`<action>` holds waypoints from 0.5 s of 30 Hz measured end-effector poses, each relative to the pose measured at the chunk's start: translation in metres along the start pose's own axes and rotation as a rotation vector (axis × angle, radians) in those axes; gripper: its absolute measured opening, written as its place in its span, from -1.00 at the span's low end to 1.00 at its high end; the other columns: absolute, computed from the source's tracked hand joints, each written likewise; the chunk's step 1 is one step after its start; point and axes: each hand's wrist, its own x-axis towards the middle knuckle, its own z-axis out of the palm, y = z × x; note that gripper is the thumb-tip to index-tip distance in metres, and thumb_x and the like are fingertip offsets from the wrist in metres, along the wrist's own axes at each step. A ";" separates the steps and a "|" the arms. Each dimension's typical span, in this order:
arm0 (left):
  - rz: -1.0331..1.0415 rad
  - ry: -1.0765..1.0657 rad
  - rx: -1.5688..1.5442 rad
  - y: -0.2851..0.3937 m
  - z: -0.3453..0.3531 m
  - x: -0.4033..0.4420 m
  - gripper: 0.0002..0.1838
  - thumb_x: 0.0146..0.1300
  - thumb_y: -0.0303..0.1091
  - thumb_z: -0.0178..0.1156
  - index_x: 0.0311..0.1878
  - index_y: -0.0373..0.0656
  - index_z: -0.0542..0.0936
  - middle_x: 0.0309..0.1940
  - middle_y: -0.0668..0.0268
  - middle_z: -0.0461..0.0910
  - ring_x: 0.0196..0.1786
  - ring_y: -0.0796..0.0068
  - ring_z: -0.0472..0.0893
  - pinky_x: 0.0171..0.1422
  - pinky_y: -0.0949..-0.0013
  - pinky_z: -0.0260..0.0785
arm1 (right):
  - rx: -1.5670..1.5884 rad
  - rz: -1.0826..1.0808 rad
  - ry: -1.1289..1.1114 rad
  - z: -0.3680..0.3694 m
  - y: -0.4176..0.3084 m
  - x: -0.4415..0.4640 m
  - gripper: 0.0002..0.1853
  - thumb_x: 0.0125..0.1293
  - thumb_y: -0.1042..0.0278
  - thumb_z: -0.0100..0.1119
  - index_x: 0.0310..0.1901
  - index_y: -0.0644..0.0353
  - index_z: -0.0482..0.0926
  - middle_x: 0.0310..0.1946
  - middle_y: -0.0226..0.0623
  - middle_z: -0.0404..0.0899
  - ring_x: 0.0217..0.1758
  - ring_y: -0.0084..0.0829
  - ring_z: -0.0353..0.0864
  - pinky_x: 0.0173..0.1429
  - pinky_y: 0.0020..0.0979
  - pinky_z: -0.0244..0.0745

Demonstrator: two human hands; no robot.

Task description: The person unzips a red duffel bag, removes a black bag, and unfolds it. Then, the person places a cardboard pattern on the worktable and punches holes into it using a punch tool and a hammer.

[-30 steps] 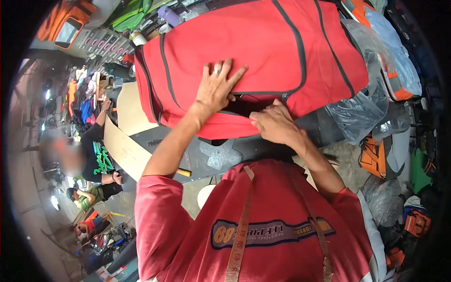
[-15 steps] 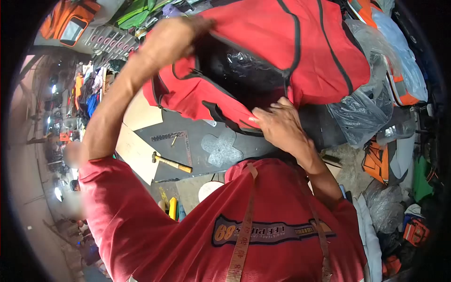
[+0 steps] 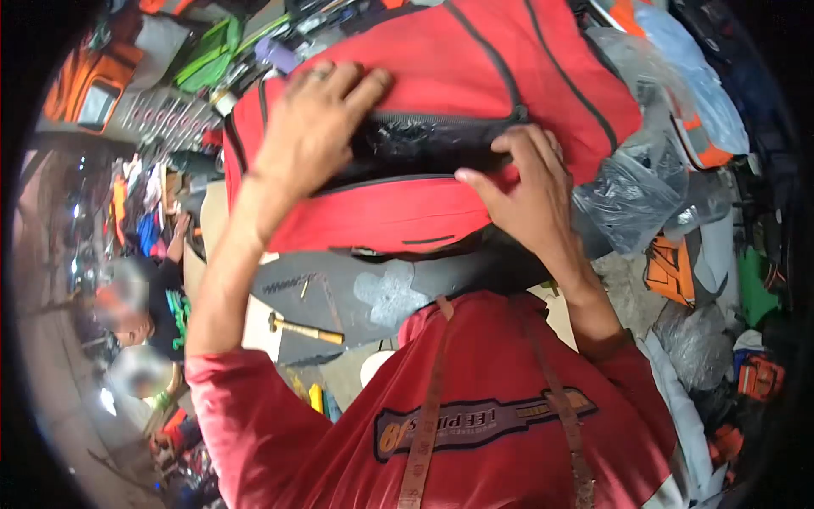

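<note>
The left hand (image 3: pixel 315 127) has been lowered over the red fabric bag (image 3: pixel 415 59) on the dark flat worktable (image 3: pixel 458 271); its spread fingers' hold cannot be told. By the right hand (image 3: pixel 534 191), fingers parted, nothing is visibly held. The black zipper (image 3: pixel 449 118) could be jammed by loose shiny black plastic (image 3: pixel 407 138).

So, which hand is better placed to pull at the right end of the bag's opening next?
Probably the right hand: it sits at that end of the opening, while the left hand lies across the bag at the opposite end.
</note>
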 end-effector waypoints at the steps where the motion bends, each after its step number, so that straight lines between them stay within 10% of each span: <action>1: -0.011 0.032 -0.080 0.012 0.010 0.000 -0.12 -0.14 -0.54 0.46 0.41 -0.03 0.50 0.03 0.19 0.54 0.16 0.04 0.56 0.28 0.03 0.47 | 0.020 0.178 0.041 0.010 0.004 0.005 -0.46 0.02 0.20 0.68 -0.10 0.22 0.51 -0.16 -0.14 0.54 -0.09 0.00 0.58 0.03 -0.07 0.51; 5: -0.005 0.131 -0.019 0.049 0.056 0.020 -0.28 0.10 -0.39 0.36 0.42 0.00 0.51 -0.01 0.18 0.53 0.13 0.13 0.58 0.27 0.08 0.47 | -0.290 0.276 0.060 0.016 0.027 0.029 -0.45 0.06 0.21 0.64 -0.08 0.24 0.46 -0.14 -0.04 0.59 -0.04 0.10 0.65 0.02 0.02 0.56; 10: 0.083 0.164 -0.089 0.061 0.082 0.047 -0.90 0.28 -0.39 0.17 -0.15 -0.02 0.59 -0.22 0.34 0.62 -0.11 0.27 0.70 -0.13 0.23 0.62 | -0.399 0.408 -0.358 -0.005 0.039 0.024 -0.69 0.27 0.20 0.38 -0.16 0.30 0.64 -0.30 0.12 0.74 -0.19 0.17 0.76 -0.09 0.09 0.62; 15: 0.009 0.188 -0.063 0.032 0.023 0.062 -0.85 0.20 -0.43 0.21 -0.15 0.00 0.59 -0.29 0.32 0.63 -0.24 0.16 0.71 -0.35 0.10 0.57 | -0.406 0.246 -0.186 -0.014 0.037 -0.015 -0.81 0.34 0.26 0.26 -0.34 0.18 0.64 -0.51 0.03 0.65 -0.38 0.16 0.70 -0.26 0.12 0.56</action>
